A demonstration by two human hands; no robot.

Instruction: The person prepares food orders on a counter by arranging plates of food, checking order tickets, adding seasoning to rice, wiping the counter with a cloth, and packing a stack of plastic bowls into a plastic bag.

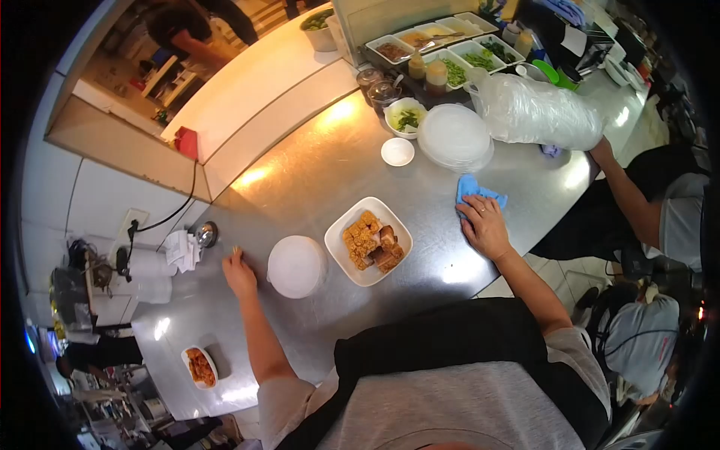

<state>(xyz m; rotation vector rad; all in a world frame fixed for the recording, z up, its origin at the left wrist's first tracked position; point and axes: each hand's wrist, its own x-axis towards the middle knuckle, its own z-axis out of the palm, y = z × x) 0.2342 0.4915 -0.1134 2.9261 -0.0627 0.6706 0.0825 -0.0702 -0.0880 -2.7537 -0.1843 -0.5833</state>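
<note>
My left hand (238, 274) rests at the counter's left side, fingers slightly apart, with nothing visible in it. It is between a metal call bell (207, 234) and a round white lidded container (297, 267). Under the fingers of my right hand (486, 229) is a crumpled blue cloth (469, 187), held against the steel counter (420, 300). Between my hands stands a square white bowl (335, 238) with golden fried pieces (361, 234) and browner chunks in it.
A small white bowl (397, 151), stacked clear lids (455, 136) and a plastic-wrapped bundle (536, 112) stand farther back, before topping trays (454, 67). A co-worker's hand (602, 152) touches the bundle's right end. A dish of reddish food (200, 367) sits front left.
</note>
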